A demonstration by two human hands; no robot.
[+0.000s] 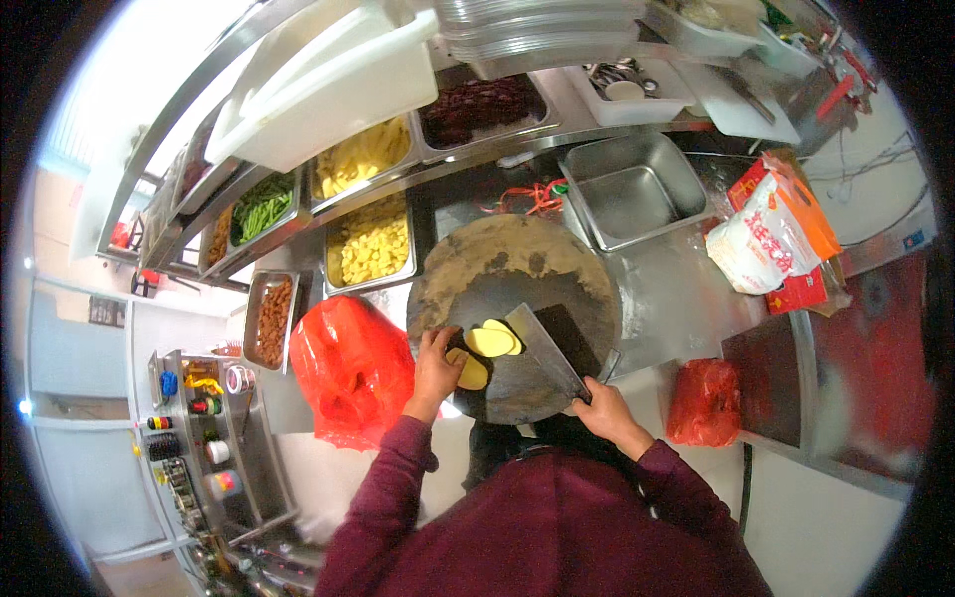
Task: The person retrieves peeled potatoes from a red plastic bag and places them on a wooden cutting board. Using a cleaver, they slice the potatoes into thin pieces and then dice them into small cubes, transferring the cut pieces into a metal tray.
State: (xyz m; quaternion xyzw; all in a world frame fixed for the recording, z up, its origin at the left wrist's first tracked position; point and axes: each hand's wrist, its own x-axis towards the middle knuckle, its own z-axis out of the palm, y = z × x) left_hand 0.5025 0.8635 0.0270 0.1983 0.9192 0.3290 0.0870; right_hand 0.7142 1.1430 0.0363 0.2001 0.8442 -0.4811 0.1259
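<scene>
A round, worn chopping block point(515, 239) stands in front of me. My right hand point(606, 414) grips the handle of a broad cleaver point(548, 351), its blade slanting up and to the left over the block. Just left of the blade lie overlapping yellow slices point(491, 341), which look like potato. My left hand point(439, 366) is at the block's left edge, its fingers touching a larger yellow piece point(471, 372). Whether the fingers close around that piece cannot be made out. A dark patch on the block lies right of the blade.
A red plastic bag point(351, 373) sits left of the block. Behind are steel pans of yellow chunks point(373, 250) and browned pieces point(273, 321). An empty steel pan point(634, 186) and a white printed bag point(772, 231) stand right. A metal shelf point(433, 168) crosses behind.
</scene>
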